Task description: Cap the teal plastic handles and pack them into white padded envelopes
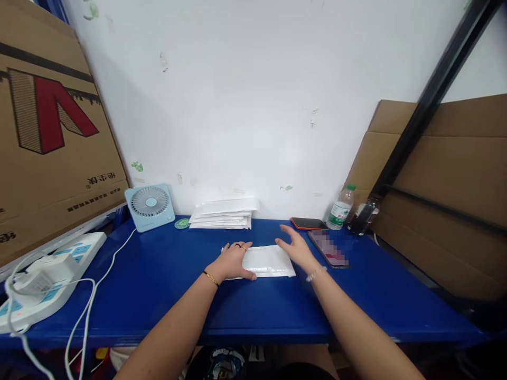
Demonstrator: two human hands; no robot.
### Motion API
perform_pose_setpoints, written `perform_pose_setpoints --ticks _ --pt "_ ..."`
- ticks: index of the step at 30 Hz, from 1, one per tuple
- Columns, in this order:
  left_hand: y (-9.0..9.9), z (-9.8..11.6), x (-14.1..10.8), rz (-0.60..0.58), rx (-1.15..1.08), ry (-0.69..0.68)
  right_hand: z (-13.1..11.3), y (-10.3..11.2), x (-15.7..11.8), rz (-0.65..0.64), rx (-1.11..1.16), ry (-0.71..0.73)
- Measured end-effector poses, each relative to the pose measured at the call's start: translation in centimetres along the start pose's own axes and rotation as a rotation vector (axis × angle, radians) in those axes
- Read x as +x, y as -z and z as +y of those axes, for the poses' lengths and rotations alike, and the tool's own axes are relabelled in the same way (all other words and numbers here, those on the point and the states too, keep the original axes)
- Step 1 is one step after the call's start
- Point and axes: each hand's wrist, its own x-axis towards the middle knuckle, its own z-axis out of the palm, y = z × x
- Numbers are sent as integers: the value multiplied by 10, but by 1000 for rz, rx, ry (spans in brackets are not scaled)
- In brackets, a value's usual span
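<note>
A white padded envelope (266,261) lies flat on the blue table in front of me. Across its left end rests my left hand (234,262), fingers spread toward the far edge and thumb by the near edge. My right hand (296,247) hovers at the envelope's far right corner with thumb and fingers apart, holding nothing; whether it touches the envelope I cannot tell. Against the wall behind sits a stack of several similar white envelopes (222,214).
The blue table (158,285) carries a light-blue fan (151,203), a round green disc (182,224), a white power strip (85,245) with cables, two phones (309,224) (327,248), a water bottle (340,208) and a dark bottle (363,216). Cardboard (443,211) flanks the right side.
</note>
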Motion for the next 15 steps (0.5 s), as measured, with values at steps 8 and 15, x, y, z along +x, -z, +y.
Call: perform_pose_setpoints --ticks 8,15 --pt "10 8 0 125 63 -38 32 6 7 -344 668 -265" --pt "11 9 -2 31 71 -19 46 11 15 -119 470 -257"
